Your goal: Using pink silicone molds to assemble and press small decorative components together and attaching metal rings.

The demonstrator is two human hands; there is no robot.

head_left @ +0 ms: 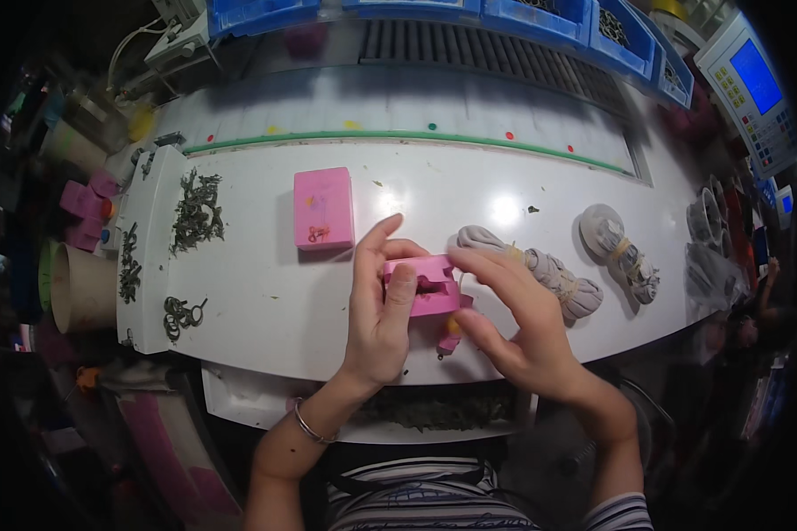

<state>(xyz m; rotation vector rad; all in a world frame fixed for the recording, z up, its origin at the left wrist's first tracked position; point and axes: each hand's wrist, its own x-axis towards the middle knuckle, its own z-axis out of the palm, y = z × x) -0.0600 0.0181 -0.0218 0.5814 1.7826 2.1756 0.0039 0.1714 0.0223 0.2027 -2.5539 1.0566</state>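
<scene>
Pink slotted block (pixel 427 285): held above the near edge of the white worktable (pixel 266 301), left hand (pixel 383 310) clamped on its left side with the thumb lying across the top, right hand (pixel 514 310) closed on its right end with fingertips on the upper edge. Further items on the table: pink rectangular block (pixel 323 209) lying flat behind the hands; two grey bundled cloths (pixel 549 270) to the right; heaps of small dark metal parts (pixel 197 211) at left.
</scene>
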